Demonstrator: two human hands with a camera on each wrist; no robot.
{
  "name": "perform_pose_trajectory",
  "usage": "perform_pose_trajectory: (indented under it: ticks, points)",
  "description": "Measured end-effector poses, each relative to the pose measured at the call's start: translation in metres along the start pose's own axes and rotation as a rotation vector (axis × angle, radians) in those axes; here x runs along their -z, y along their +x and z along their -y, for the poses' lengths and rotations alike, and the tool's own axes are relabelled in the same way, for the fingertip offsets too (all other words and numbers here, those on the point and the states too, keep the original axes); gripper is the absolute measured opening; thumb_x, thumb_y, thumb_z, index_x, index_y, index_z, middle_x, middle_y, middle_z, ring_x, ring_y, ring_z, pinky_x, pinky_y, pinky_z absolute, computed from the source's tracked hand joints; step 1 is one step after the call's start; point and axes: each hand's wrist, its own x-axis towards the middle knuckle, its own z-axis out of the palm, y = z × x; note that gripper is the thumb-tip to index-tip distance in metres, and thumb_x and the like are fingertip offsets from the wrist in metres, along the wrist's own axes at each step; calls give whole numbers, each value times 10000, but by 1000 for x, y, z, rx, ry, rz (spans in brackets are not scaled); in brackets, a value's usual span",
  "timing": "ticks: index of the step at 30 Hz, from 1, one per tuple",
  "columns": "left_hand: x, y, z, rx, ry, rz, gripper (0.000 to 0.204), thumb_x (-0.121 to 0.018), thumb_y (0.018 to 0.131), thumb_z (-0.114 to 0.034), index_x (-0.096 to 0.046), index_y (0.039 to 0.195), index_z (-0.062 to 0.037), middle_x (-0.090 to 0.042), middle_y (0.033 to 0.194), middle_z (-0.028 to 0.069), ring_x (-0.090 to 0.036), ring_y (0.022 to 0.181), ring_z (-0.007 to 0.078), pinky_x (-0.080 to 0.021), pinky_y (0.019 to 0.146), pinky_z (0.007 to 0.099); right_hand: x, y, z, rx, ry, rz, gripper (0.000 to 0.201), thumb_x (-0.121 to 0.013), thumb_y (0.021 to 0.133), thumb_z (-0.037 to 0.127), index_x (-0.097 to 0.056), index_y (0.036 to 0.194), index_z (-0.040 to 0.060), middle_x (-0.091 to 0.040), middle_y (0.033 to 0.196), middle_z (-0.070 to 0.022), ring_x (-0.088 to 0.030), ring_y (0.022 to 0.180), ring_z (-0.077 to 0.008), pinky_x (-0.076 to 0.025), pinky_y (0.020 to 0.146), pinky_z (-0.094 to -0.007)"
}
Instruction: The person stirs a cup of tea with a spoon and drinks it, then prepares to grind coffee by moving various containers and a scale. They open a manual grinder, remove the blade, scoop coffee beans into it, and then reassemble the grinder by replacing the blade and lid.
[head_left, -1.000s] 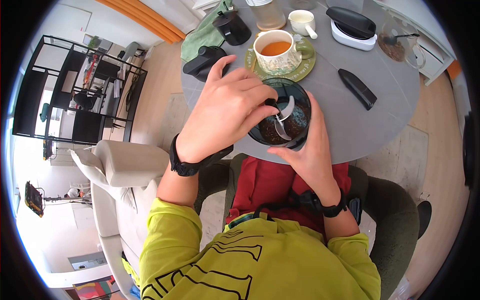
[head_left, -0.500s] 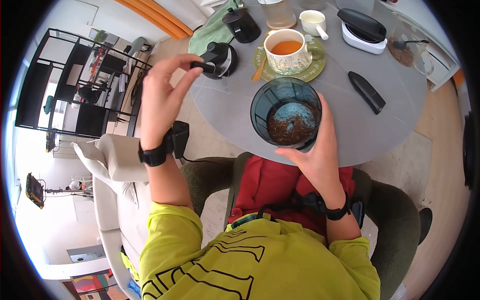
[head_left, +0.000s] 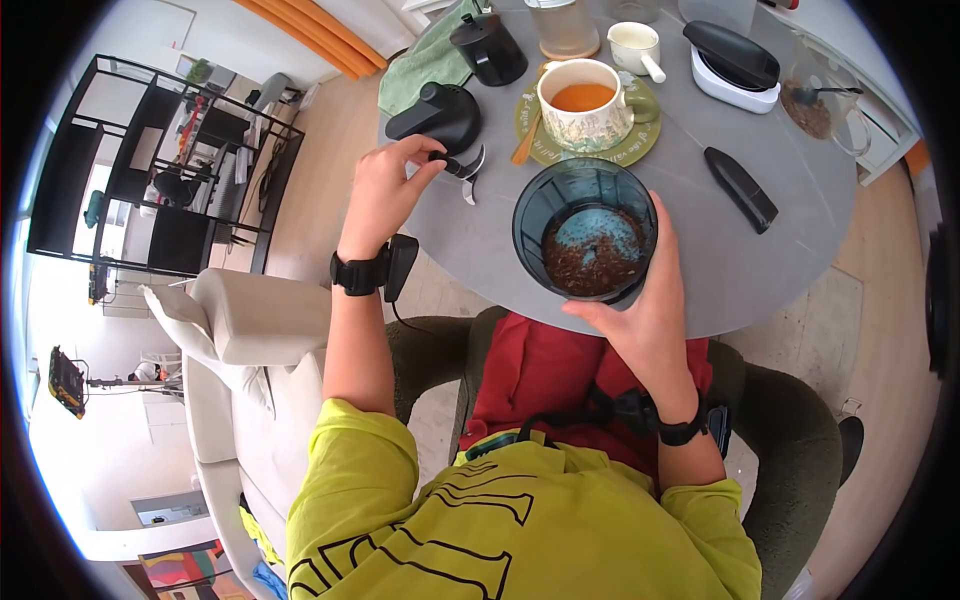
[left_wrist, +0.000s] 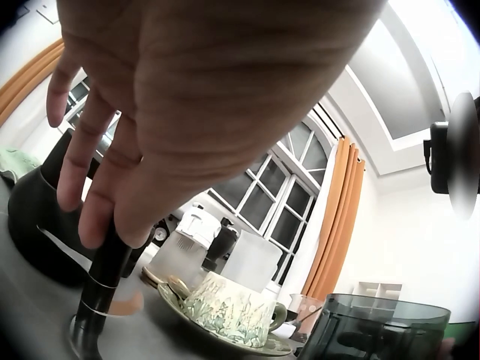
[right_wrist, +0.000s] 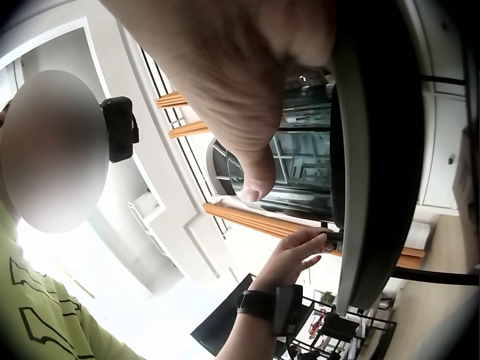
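Sitting at a round grey table (head_left: 715, 270). Gripping a wide, see-through, smoky-blue cup (head_left: 533, 235) by its near edge, curling the right hand (head_left: 650, 310) round its side. Pinching a blade (head_left: 467, 174) with black stem and two curved silver wings in the left hand (head_left: 388, 192), holding it aslant. Showing dark brown crumbs (head_left: 595, 265) scattered across the cup's pale-blue bottom.

The head camera looked down on the table (head_left: 730, 270). Wrist cameras faced outward, close past the left hand (head_left: 385, 192) and right hand (head_left: 648, 312); all shared the tinted container (head_left: 531, 225).
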Motion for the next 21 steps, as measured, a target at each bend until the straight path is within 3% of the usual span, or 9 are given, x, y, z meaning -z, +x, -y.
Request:
perform_pose_trajectory:
  ticks: [13, 15, 19, 21]
  points:
    - [-8, -6, -7, 26, -26, 16, 342, -696, 843, -172, -662, 1181, -141, -682, 814, 47, -546, 570, 127, -417, 549, 273, -2, 1, 0, -5, 51, -6, 1115, -918, 531, 201, -290, 1428, -9, -445, 1376, -200, -481, 1246, -350, -392, 1040, -417]
    - [-9, -7, -7, 10, -47, 7, 413, -710, 811, -135, -630, 1215, -108, -689, 816, 81, -600, 684, 240, -479, 682, 348, -2, 1, 0, 2, 44, -6, 1111, -918, 536, 204, -290, 1427, -11, -446, 1373, -201, -482, 1245, -345, -391, 1040, -414]
    - [-13, -12, -3, -70, -134, -95, 509, -702, 820, -119, -566, 1310, -138, -664, 807, 79, -585, 713, 244, -475, 718, 354, -2, 0, 0, -12, 28, 0, 1112, -915, 559, 216, -275, 1439, -9, -438, 1384, -194, -475, 1259, -326, -379, 1052, -404]
    - [-3, -23, -10, -44, -67, -127, 579, -688, 831, -79, -508, 1377, -139, -621, 757, 48, -551, 686, 147, -455, 673, 267, -2, -1, 1, -23, 21, 4, 1115, -914, 567, 216, -266, 1446, -9, -435, 1388, -190, -471, 1265, -318, -375, 1057, -402]
